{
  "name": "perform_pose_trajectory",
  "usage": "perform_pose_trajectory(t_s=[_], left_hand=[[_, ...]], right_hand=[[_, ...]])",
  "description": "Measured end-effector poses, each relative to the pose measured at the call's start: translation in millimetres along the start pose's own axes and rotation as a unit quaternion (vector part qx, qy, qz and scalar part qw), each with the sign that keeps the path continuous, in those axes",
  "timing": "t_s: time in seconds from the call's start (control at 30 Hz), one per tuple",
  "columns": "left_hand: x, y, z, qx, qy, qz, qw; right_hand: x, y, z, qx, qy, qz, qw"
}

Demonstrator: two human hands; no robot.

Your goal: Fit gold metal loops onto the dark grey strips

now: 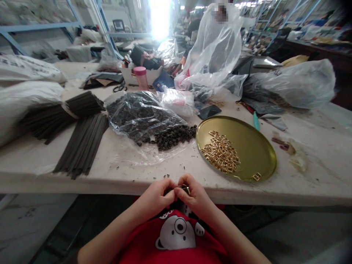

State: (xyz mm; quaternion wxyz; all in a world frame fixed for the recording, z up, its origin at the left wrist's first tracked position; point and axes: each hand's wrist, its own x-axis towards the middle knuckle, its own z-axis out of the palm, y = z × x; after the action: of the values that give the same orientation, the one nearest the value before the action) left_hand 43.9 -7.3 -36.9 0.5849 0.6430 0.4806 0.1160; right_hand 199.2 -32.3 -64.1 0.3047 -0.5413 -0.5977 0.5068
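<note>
Head view: bottom centre, I see right hand (194, 193) grip pinched on a gold buckle (188, 189); left hand (160, 193) alongside, grip I can't tell; tray (251, 146) right of centre.

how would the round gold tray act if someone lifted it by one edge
The tray would probably stay stiff, as it looks like a flat disc with a raised rim. Most of the gold buckles are heaped to the left, so it may feel lopsided. They lie loose on a shiny surface, so they'd likely slide.
</note>
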Motion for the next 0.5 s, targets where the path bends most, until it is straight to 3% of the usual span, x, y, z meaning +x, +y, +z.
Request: perform_pose_trajectory(t_s=[0.17,0.4,0.5], left_hand=[[-2.2,-1.7,-1.2,0.006,0.006,-0.025,1.0],[4.8,-19.3,-1.8,-0.119,-0.06,-0.078,0.988],[2.5,-20.8,-15.4,-0.152,-0.093,-0.048,0.983]], right_hand=[[0.4,0.8,0.1,-0.069,-0.025,-0.041,0.996],[-1.7,4.7,9.2,0.088,-0.034,0.056,0.994],[-1.7,8.0,8.4,0.091,0.005,0.063,0.994]])
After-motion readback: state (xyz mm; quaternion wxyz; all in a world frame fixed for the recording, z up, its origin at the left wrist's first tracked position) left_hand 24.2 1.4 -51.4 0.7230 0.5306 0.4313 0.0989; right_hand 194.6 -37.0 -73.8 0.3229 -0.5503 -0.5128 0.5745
